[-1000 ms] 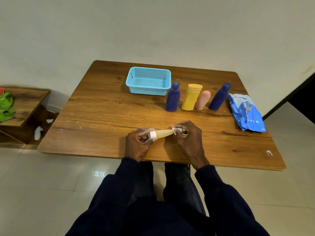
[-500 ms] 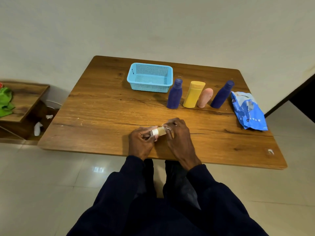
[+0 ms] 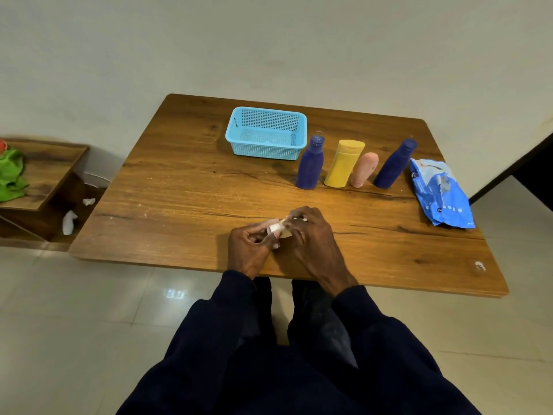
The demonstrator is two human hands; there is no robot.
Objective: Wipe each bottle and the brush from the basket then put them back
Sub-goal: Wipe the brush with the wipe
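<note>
This looks like a plain room in a home: a wooden table [image 3: 185,187] stands with its far edge against a bare off-white wall [image 3: 269,49] on a glossy tiled floor [image 3: 74,324]. A row of toiletry bottles [image 3: 344,163] and a blue plastic basket [image 3: 266,151] sit near the table's far edge, a crumpled blue packet [image 3: 443,199] by its right edge. Left of the table a low wooden shelf [image 3: 45,163] holds a green cloth [image 3: 12,175].

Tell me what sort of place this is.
Probably a room in a home, though I can't be sure: a wooden table by a plain wall, a glossy tiled floor, and a low wooden shelf with a green cloth on it.
</note>
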